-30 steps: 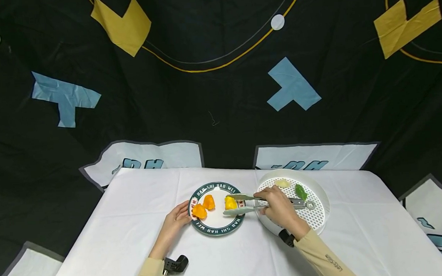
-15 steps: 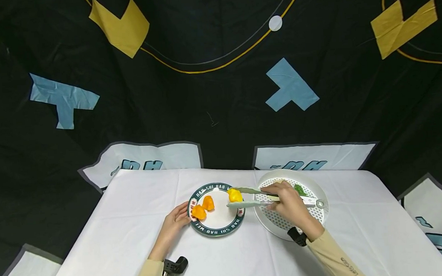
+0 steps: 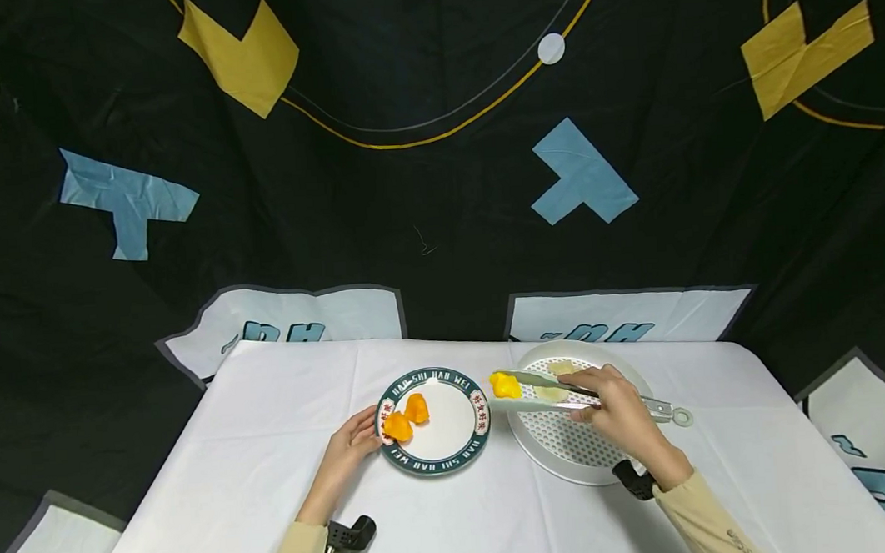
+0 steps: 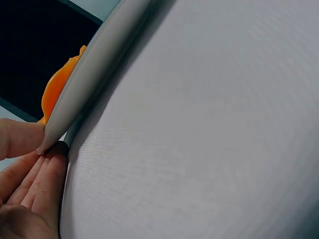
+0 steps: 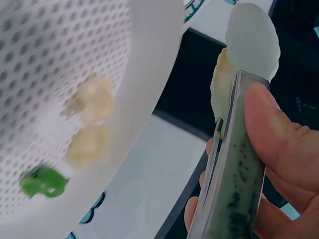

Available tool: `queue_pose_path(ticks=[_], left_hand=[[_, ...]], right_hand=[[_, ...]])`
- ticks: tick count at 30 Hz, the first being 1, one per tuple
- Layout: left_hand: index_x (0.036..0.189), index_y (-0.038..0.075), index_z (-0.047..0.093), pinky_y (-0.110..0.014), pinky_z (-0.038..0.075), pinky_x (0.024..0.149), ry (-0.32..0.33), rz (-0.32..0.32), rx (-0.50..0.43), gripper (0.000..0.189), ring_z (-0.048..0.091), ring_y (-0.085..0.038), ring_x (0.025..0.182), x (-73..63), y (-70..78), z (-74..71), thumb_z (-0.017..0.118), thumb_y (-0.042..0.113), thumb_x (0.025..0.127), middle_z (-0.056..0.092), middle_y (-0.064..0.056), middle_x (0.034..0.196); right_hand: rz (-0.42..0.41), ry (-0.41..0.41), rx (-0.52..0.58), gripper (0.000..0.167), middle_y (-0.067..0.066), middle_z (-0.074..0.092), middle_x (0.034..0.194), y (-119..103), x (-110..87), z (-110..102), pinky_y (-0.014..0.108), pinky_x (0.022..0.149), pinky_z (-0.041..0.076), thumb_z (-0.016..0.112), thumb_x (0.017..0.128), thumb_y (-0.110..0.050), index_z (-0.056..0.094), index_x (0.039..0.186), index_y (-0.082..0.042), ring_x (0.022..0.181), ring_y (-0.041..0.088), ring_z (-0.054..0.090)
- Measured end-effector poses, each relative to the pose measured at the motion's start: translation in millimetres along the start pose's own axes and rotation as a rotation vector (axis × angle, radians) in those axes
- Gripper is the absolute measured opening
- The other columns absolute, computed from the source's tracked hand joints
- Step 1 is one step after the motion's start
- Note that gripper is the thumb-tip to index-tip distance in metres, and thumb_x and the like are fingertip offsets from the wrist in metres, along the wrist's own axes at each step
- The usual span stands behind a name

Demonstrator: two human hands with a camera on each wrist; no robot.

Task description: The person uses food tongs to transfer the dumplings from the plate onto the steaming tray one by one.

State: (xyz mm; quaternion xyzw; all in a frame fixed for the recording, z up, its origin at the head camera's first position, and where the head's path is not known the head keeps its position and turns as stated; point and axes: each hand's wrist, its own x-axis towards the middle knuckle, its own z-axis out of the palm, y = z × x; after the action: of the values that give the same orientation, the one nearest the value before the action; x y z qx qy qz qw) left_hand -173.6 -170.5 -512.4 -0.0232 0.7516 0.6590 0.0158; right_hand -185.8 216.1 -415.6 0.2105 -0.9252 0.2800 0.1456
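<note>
While one piece is mid-carry, we judge the work only partway done

Since the right hand (image 3: 620, 407) is wrapped around the tongs (image 5: 244, 149), thumb pressed along one arm, we can call that grip a firm hold. Between the tips of the tongs we see the yellow pepper (image 3: 505, 384), held up clear of the plate (image 3: 452, 428) and just to its right, at the left edge of the strainer (image 3: 560, 450). How hard the tips squeeze it, we cannot tell.

Left of that, we find the left hand (image 3: 354, 448) pinching the plate's left rim, thumb above and fingers below. Near that rim, on the left half of the plate, lie two orange peppers (image 3: 398, 427), side by side; whether they touch is unclear to us.

Farther right, the strainer contains two pale pieces (image 5: 94, 99) and a green piece (image 5: 45, 181). The hand and tongs cover some of its floor in the head view, so we may be missing others.

From this layout alone, we would count the pieces in the strainer as settled, the yellow pepper as under way and not yet set down, and both orange ones as left to handle. Around it all, we see a white cloth (image 3: 425, 524) and, beyond its far edge, a dark backdrop (image 3: 334, 215).
</note>
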Motion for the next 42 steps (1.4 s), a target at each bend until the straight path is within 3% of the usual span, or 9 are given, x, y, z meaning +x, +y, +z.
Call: queue_pose_path(ticks=[11, 26, 42], left_hand=[[0.140, -0.006, 0.040, -0.038, 0.038, 0.105, -0.006, 0.003, 0.008, 0.055, 0.047, -0.035, 0.126, 0.1, 1.3, 0.9, 0.056, -0.003, 0.087, 0.046, -0.025, 0.139], [0.141, -0.005, 0.039, -0.039, 0.036, 0.106, -0.005, -0.005, 0.016, 0.055, 0.045, -0.036, 0.127, -0.2, 2.4, 0.4, 0.055, -0.002, 0.088, 0.044, -0.025, 0.141], [0.142, -0.005, 0.039, -0.039, 0.036, 0.106, -0.006, -0.011, 0.022, 0.055, 0.046, -0.035, 0.127, -1.1, 2.4, 0.4, 0.055, -0.001, 0.089, 0.044, -0.025, 0.141]], right_hand=[[0.067, 0.011, -0.040, 0.051, 0.014, 0.068, 0.106, 27.5, -20.4, -17.8, 0.045, 0.078, 0.046, 0.080, 0.064, 0.005, 0.069, 0.114, 0.000, 0.089, 0.024, 0.053], [0.132, 0.042, -0.095, 0.051, 0.016, 0.068, 0.107, 63.0, -54.5, -40.2, 0.037, 0.065, 0.041, 0.082, 0.062, 0.003, 0.069, 0.111, 0.002, 0.081, 0.022, 0.050], [0.177, 0.032, -0.161, 0.051, 0.019, 0.066, 0.106, 80.9, -80.2, -55.8, 0.043, 0.069, 0.043, 0.081, 0.062, 0.003, 0.068, 0.111, 0.004, 0.087, 0.028, 0.053]])
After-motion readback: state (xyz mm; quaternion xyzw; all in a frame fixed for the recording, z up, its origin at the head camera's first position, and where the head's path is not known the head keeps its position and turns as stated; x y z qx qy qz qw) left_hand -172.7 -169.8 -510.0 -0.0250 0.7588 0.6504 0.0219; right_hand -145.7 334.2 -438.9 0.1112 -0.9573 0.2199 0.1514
